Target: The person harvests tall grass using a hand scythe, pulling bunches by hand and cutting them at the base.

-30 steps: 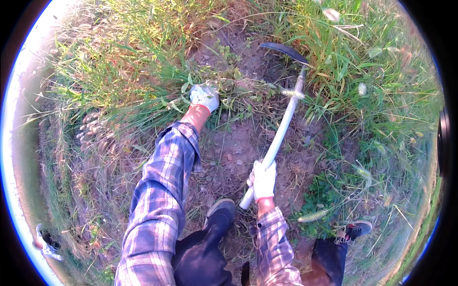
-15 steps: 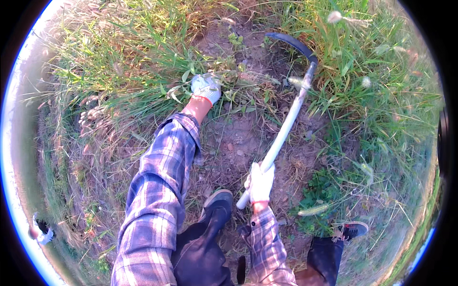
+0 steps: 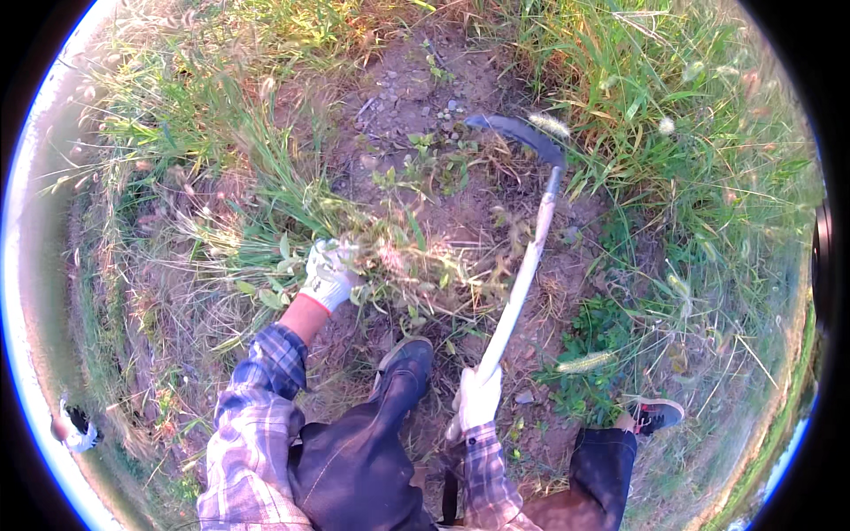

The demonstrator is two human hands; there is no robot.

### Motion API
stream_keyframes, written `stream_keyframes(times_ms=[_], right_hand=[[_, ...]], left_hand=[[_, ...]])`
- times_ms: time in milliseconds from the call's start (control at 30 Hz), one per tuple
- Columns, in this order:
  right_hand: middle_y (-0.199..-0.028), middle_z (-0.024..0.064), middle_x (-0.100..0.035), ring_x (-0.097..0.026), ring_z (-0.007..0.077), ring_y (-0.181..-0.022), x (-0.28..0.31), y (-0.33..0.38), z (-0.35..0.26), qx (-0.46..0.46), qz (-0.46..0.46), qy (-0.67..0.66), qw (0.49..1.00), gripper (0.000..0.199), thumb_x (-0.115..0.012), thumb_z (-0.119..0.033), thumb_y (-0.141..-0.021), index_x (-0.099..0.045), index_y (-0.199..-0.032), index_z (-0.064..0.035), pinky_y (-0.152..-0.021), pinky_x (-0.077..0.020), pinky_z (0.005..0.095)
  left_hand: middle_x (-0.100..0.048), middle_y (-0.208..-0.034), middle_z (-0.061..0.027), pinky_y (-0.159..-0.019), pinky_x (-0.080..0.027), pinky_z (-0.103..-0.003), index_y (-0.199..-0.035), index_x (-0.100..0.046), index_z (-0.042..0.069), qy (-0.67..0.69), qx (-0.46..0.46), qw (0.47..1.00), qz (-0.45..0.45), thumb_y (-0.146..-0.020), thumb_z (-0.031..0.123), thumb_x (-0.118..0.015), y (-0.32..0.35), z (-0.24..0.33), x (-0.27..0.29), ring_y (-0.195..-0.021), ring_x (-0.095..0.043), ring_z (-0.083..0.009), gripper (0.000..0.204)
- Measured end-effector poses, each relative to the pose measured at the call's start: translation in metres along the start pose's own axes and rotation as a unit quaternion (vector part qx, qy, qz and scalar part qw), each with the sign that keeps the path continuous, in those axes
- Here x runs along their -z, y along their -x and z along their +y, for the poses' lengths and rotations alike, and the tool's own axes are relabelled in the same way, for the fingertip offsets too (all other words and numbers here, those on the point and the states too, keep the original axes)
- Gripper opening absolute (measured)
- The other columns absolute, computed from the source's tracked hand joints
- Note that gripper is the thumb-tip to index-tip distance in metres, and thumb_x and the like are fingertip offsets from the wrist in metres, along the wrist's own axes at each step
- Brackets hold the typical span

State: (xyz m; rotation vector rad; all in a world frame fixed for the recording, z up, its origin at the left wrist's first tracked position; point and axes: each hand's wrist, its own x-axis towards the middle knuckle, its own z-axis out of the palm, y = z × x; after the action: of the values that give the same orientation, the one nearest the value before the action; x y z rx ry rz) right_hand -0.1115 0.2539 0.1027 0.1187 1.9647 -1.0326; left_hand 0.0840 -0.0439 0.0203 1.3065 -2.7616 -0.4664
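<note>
Long-handled sickle (image 3: 513,299) with a pale, straight, rod-like handle and a dark, curved metal blade (image 3: 524,134), right of centre in the frame. Its handle slants from lower centre up and slightly right; the blade hooks back left at upper centre, its tip pointing left. The right hand (image 3: 479,396), in a white knit glove, is closed around the handle near its lower end, so the blade lies far up the frame from that grip. The left hand (image 3: 329,273), also white-gloved, is left of centre, apart from the handle, and appears closed on a loose clump of green and straw-coloured grass (image 3: 398,261), though stems hide its fingertips. The blade lies up and right of this clump, not touching it. The left forearm, in a plaid sleeve (image 3: 257,442), angles up and right from lower left; the right forearm rises nearly straight from the lower edge.
</note>
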Motion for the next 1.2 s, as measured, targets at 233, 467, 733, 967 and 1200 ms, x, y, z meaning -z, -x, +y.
stream_keyframes(times_ms=[233,467,733,967,1200], right_hand=[[-0.067,0.0038,-0.049,-0.047,0.0125,-0.037,0.040,-0.016,-0.018,0.082,0.031,-0.077,0.993,0.029,-0.061,-0.008,-0.089,-0.041,-0.110,-0.0036,-0.033,-0.0392,0.0287],[-0.063,0.0028,-0.048,-0.046,0.0112,-0.037,0.068,0.003,0.020,0.062,0.062,-0.030,0.996,0.024,-0.062,-0.012,-0.090,-0.042,-0.102,-0.0065,-0.034,-0.0384,0.0278],[-0.066,0.0013,-0.049,-0.047,0.0096,-0.043,0.050,0.021,0.013,0.075,0.006,-0.038,0.996,0.021,-0.058,-0.013,-0.093,-0.044,-0.107,-0.0062,-0.037,-0.0396,0.0261],[-0.066,0.0015,-0.051,-0.048,0.0094,-0.043,0.017,0.028,0.002,0.112,-0.061,0.120,0.985,0.021,-0.062,-0.014,-0.091,-0.047,-0.103,-0.0059,-0.038,-0.0388,0.0268],[-0.063,0.0048,-0.054,-0.052,0.0151,-0.044,-0.052,0.025,-0.038,0.207,-0.139,0.179,0.952,0.030,-0.066,-0.023,-0.091,-0.046,-0.101,-0.0020,-0.040,-0.0426,0.0301]], left_hand=[[-0.070,-0.098,-0.0133,-0.085,-0.047,-0.052,-0.109,-0.066,0.014,-0.144,0.146,0.952,-0.226,-0.075,0.037,-0.064,0.172,-0.003,0.057,-0.094,-0.066,-0.0331,0.041],[-0.072,-0.092,-0.0128,-0.079,-0.042,-0.062,-0.108,-0.067,0.013,-0.154,0.279,0.907,-0.275,-0.084,0.039,-0.055,0.286,-0.013,0.088,-0.082,-0.069,-0.0352,0.037],[-0.072,-0.083,-0.0151,-0.075,-0.051,-0.056,-0.101,-0.069,0.007,-0.123,0.294,0.910,-0.266,-0.086,0.040,-0.052,0.267,-0.012,0.069,-0.078,-0.070,-0.0362,0.040],[-0.063,-0.093,-0.0165,-0.074,-0.047,-0.048,-0.117,-0.062,0.008,-0.104,0.230,0.967,-0.033,-0.073,0.027,-0.071,0.204,0.001,0.089,-0.085,-0.060,-0.0347,0.048],[-0.060,-0.085,-0.0156,-0.068,-0.043,-0.047,-0.110,-0.064,0.007,-0.139,0.110,0.982,0.069,-0.073,0.032,-0.070,0.084,-0.014,0.107,-0.081,-0.058,-0.0340,0.045]])
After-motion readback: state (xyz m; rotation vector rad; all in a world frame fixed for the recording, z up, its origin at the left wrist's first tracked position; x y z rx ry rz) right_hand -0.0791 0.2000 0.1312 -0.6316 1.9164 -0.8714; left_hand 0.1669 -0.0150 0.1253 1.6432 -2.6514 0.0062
